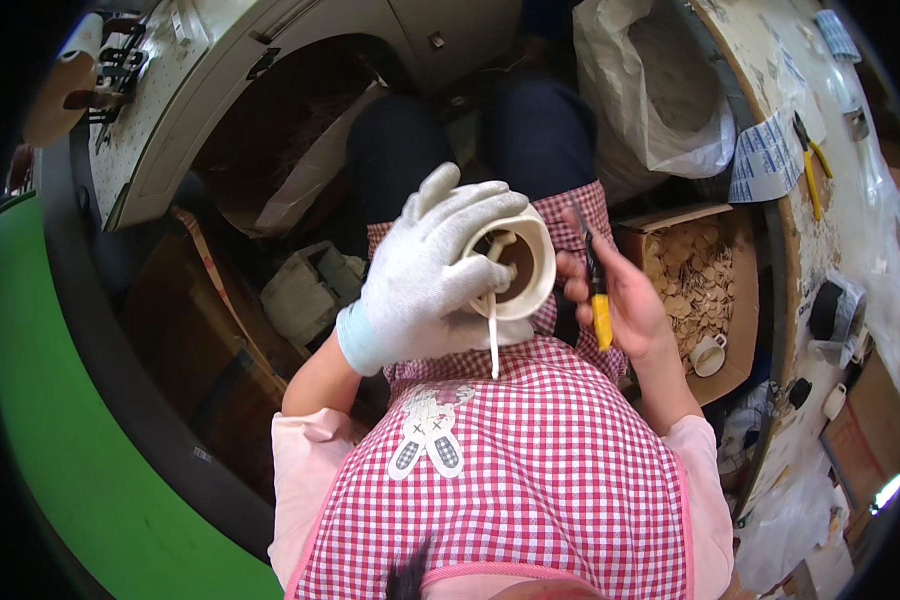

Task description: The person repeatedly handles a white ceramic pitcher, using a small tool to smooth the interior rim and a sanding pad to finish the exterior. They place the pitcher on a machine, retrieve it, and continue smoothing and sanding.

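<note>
My left hand, in a pale grey glove, grips a cream plastic ring-shaped part above my lap. The part is hollow, and its round opening faces up. A thin cream plastic stem with a branched top crosses the opening beside my gloved thumb and sticks out toward me. Just right of the part, my bare right hand is closed around a pair of yellow-handled cutters. Their dark jaws point up and away from me, apart from the part. Some of the right fingers are hidden behind the handles.
At the right, a cardboard box holds many small cream plastic bits and a white cup-like piece. Yellow-handled pliers lie on the worn right-hand table. A white plastic bag hangs open beyond the box. A green surface curves along the left.
</note>
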### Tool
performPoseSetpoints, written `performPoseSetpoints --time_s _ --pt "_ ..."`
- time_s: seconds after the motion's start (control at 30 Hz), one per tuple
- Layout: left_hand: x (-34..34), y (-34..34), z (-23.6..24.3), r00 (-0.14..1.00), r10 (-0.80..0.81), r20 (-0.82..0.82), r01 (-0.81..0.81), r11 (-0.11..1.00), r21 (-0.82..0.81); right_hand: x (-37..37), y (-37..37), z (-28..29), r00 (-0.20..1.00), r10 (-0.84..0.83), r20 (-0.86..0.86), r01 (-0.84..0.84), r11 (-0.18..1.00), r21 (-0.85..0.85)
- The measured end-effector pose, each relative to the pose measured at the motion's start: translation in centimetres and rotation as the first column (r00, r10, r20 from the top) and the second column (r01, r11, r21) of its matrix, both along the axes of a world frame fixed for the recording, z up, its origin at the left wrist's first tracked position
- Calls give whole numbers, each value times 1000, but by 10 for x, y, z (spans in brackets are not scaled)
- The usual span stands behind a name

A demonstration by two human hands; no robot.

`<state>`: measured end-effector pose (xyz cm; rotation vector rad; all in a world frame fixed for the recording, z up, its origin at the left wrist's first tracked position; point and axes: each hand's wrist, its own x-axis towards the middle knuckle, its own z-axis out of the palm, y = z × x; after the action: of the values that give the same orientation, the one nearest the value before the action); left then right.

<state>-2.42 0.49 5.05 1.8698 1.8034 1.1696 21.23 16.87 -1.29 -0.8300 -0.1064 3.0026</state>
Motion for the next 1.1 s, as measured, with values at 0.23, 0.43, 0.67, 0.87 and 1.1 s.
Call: performPoseSetpoints --time_s 0.23,0.43,0.67,0.87,1.1 --pt "-36 -34 45 920 341 -195 -280 917 284 -8 39 73 976 -210 63 118 743 659" --pt "-44 -45 33 926 264 -268 -225 960 167 -80 12 82 949 283 138 34 -528 849" --pt "-43 -50 32 915 202 -349 -178 979 98 -116 0 118 875 309 374 205 -934 292" --pt "-28 -35 8 930 148 -336 -140 989 50 -117 -2 100 893 208 398 142 -972 189" --pt "-20 -35 -3 931 156 -331 -133 987 91 -101 -7 79 908 207 364 130 -966 225"
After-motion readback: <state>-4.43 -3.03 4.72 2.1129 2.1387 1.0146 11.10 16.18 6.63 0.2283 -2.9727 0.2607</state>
